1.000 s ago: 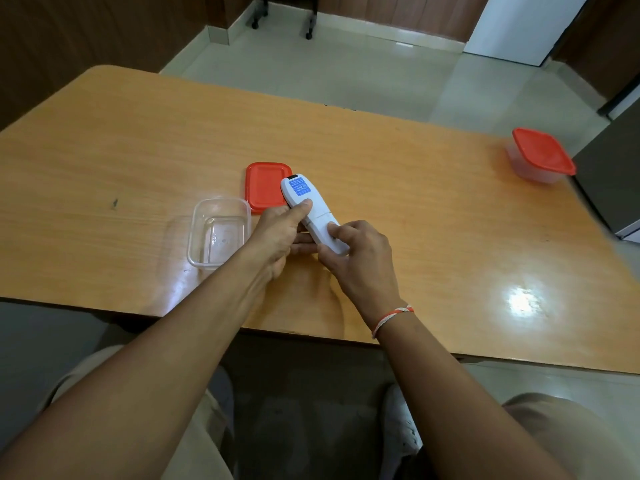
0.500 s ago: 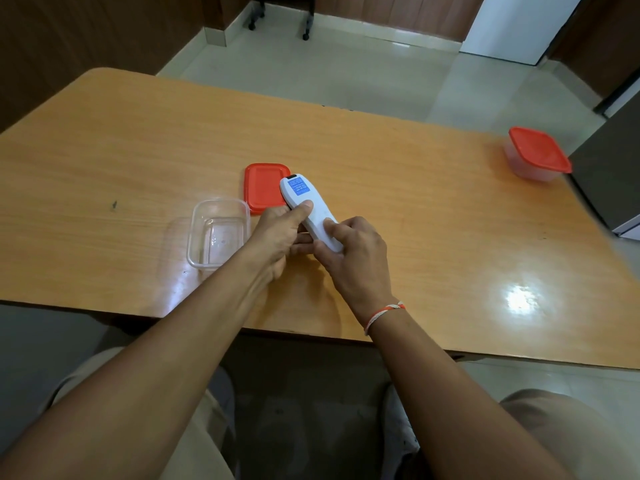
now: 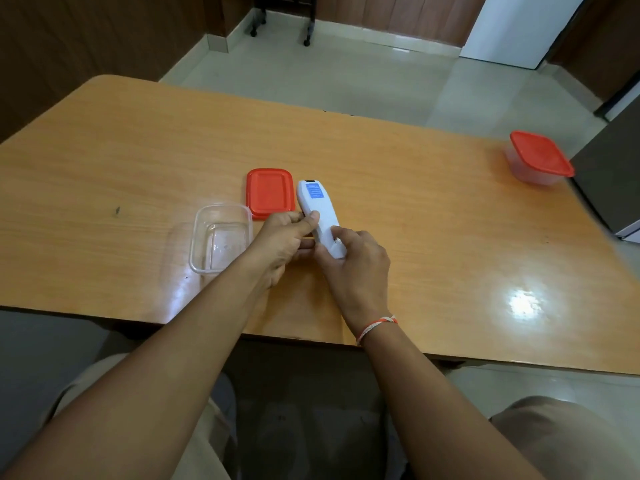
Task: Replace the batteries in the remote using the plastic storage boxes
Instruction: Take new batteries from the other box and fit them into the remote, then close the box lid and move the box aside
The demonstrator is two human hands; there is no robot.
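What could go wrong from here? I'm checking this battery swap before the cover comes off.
1. Both hands, left and right, hold the white remote above the table, not over the open clear box; freed batteries could roll off.
2. The right thumb presses near the remote's lower end; a slip might jerk it into the red lid.
3. The lidded box sits far right, near the table's edge, awkward to reach.

Light: bright, even, from overhead
Glare: white hotspot on the glossy orange wooden bench [image 3: 523,301]
Edges: wide-angle bending, slight softness
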